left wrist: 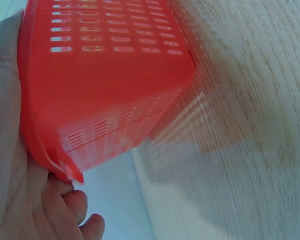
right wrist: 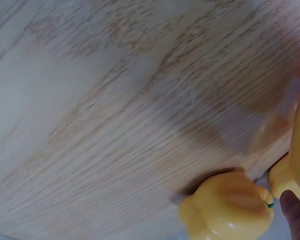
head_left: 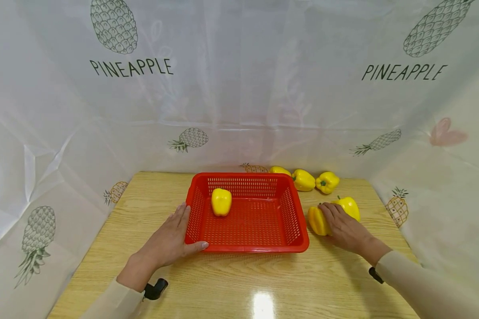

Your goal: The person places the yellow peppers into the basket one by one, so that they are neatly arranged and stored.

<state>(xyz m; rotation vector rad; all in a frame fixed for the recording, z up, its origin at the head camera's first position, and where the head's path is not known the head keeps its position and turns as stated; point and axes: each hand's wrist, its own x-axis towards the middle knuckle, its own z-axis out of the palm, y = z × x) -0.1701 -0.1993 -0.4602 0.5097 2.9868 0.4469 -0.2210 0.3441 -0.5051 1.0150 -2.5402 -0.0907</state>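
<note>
Basket (head_left: 247, 249) stands on the worktop (head_left: 239, 283); one pepper (head_left: 221, 202) lies inside, left of centre. Left hand (head_left: 167, 237) at the basket's left side. Right of basket: right hand (head_left: 345, 228) on a second pepper (head_left: 317, 221); third pepper (head_left: 349, 206) beyond, contact between them unclear. Behind these: three peppers (head_left: 304, 180) in a row.

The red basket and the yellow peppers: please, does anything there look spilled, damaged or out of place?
Nothing stands out. The red basket looks whole, with one yellow pepper inside. The other peppers, including one in the right hand, show no visible damage. The printed sheet is creased, which seems unremarkable.
</note>
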